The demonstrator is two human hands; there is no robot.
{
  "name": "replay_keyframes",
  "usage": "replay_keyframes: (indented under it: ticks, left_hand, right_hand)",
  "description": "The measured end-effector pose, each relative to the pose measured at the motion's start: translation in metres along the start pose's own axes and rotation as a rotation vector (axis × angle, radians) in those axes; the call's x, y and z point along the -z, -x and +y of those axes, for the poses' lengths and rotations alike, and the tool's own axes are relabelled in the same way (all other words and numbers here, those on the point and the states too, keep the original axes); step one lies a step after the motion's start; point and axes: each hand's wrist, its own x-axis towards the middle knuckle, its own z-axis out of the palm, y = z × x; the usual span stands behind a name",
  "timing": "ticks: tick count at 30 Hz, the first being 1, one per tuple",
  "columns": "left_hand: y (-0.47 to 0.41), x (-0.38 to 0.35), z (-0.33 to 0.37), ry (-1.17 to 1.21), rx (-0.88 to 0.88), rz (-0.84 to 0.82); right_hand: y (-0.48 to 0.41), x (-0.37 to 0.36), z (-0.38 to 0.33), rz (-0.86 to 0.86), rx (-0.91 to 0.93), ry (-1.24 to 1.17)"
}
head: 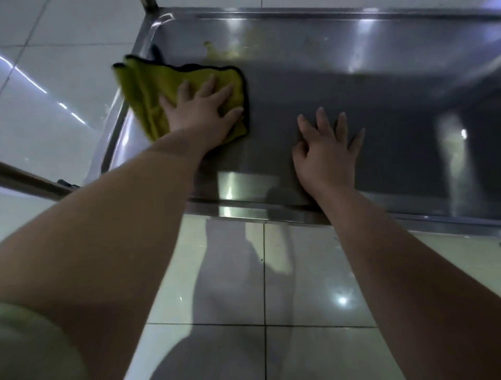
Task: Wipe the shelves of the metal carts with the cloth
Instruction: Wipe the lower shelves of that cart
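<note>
A steel cart shelf [352, 81] fills the upper part of the head view, with a raised rim all round. A yellow cloth with a dark hem [146, 89] lies on the shelf's left end, partly hanging over the left rim. My left hand [202, 108] presses flat on the cloth with its fingers spread. My right hand [328, 146] rests flat on the bare shelf near the front rim, to the right of the cloth, holding nothing.
The cart's front rim [271, 210] runs across the middle of the view. A cart post [149, 3] rises at the far left corner. A metal bar [32, 181] crosses at the left. Glossy floor tiles [311, 284] lie below and to the left.
</note>
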Motion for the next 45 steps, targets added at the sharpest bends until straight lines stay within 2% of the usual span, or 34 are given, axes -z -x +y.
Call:
replay_keyframes:
  ticks: [3, 6, 7, 9, 11, 14, 18, 20, 26, 31, 33, 41, 45]
  left_hand:
    - [0.016, -0.014, 0.091, -0.037, -0.262, -0.007]
    - [0.021, -0.018, 0.127, -0.056, -0.31, -0.029]
    - [0.02, -0.018, 0.126, -0.049, -0.306, -0.02]
    - [0.021, -0.017, 0.121, -0.036, -0.309, -0.001]
    - [0.023, -0.017, 0.12, -0.029, -0.309, 0.0]
    - [0.021, -0.018, 0.124, -0.033, -0.286, 0.007]
    - [0.023, -0.021, 0.134, -0.04, -0.211, 0.004]
    - [0.028, -0.022, 0.163, -0.044, -0.19, -0.024]
    - [0.006, -0.021, 0.253, -0.089, -0.365, -0.116]
    - [-0.008, -0.019, 0.25, -0.085, -0.412, -0.132]
    - [-0.014, -0.017, 0.231, -0.071, -0.367, -0.108]
    - [-0.031, -0.002, 0.078, 0.004, 0.07, -0.026]
    - [-0.023, -0.008, 0.091, 0.007, 0.184, 0.001]
  right_hand:
    - [0.003, 0.007, 0.005, 0.102, -0.043, -0.262]
    - [0.006, 0.023, 0.021, 0.205, -0.105, -0.585]
    - [0.005, 0.029, 0.033, 0.199, -0.083, -0.555]
    - [-0.001, 0.038, 0.071, 0.145, -0.026, -0.24]
    - [-0.004, 0.043, 0.114, 0.039, -0.065, 0.01]
    - [-0.002, 0.039, 0.145, -0.05, -0.092, 0.131]
    - [-0.002, 0.033, 0.137, -0.027, -0.068, 0.166]
    - [0.0, 0.035, 0.14, -0.019, -0.061, 0.15]
    - [0.001, 0.034, 0.147, 0.011, -0.099, 0.044]
    - [-0.004, 0.033, 0.151, 0.047, -0.112, 0.039]
    - [-0.005, 0.032, 0.152, 0.062, -0.093, 0.044]
    - [-0.004, 0.03, 0.148, 0.103, -0.058, 0.065]
    - [-0.004, 0.029, 0.143, 0.046, -0.037, 0.118]
